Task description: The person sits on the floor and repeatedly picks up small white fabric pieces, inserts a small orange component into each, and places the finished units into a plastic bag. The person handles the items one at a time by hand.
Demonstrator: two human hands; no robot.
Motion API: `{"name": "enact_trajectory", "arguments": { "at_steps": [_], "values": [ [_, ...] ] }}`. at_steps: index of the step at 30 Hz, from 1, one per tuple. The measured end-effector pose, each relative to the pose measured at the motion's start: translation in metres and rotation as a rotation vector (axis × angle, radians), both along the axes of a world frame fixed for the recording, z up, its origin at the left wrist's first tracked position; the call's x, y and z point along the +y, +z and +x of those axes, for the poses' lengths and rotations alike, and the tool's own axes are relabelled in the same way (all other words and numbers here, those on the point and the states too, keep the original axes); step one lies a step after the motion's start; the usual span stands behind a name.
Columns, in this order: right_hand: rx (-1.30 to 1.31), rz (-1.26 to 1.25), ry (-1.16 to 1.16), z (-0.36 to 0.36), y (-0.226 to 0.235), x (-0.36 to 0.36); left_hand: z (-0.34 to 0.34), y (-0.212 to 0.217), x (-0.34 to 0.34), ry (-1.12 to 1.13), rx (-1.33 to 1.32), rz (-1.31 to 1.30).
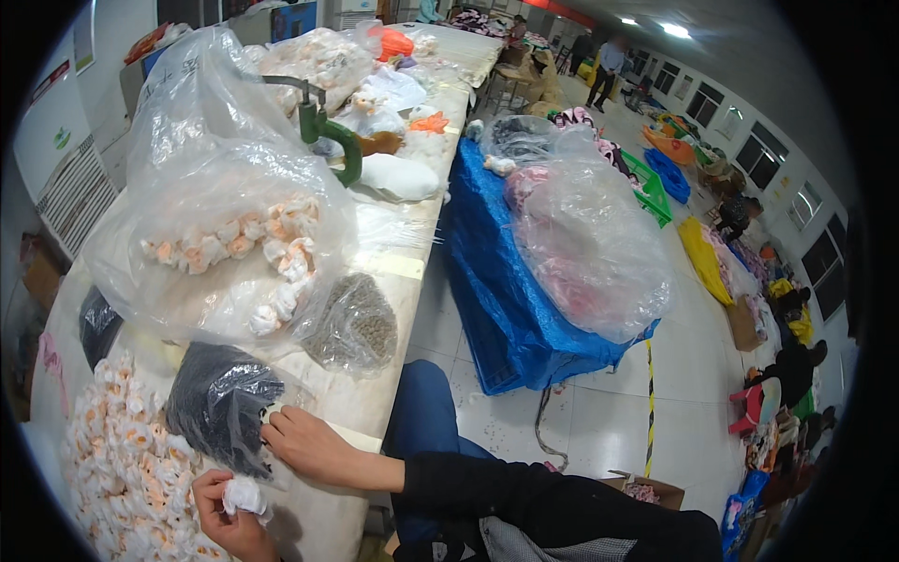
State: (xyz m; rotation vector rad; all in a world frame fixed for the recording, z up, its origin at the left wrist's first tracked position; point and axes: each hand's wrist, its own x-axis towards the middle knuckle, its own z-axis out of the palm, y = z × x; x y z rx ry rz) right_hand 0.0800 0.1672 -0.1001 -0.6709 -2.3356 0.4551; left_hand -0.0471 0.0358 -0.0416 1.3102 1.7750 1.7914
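Note:
My left hand (pixel 229 526), low on the worktable (pixel 323 510), pinches a small white plush piece (pixel 245 496). To its right and farther off, my right hand (pixel 307 450) has its fingers closed at the edge of a clear plastic bag of small black parts (pixel 220 398). Something pale shows by those fingertips, too small to name. Left of both hands spreads a heap of small white and orange plush pieces (pixel 122 459). Beyond the right hand lies a clear bag of small grey-brown parts (pixel 354 328).
A large clear bag with more plush pieces (pixel 234 234) covers the table farther back, beside a green hand press (pixel 330 140). Right of the table, a blue-covered bin (pixel 506 309) holds a big clear bag (pixel 599 244). Other people stand or sit far off.

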Motion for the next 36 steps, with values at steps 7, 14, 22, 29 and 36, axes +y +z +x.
{"name": "enact_trajectory", "arguments": {
  "at_steps": [7,14,22,29,36],
  "values": [
    [0.434,-0.481,0.141,0.041,0.052,-0.041,0.007,-0.002,-0.002,-0.013,-0.112,-0.091],
    [0.559,-0.415,0.266,0.056,0.055,-0.063,0.021,-0.022,0.001,-0.133,-0.129,-0.051],
    [0.467,-0.434,-0.023,0.073,0.059,-0.063,0.040,-0.010,-0.005,-0.316,-0.561,-0.260],
    [0.406,-0.500,0.005,0.075,0.054,-0.071,0.043,0.003,-0.010,-0.317,-0.776,-0.321],
    [0.476,-0.463,0.030,0.077,0.051,-0.072,0.044,0.011,-0.008,-0.355,-0.704,-0.350]
  ]
}}
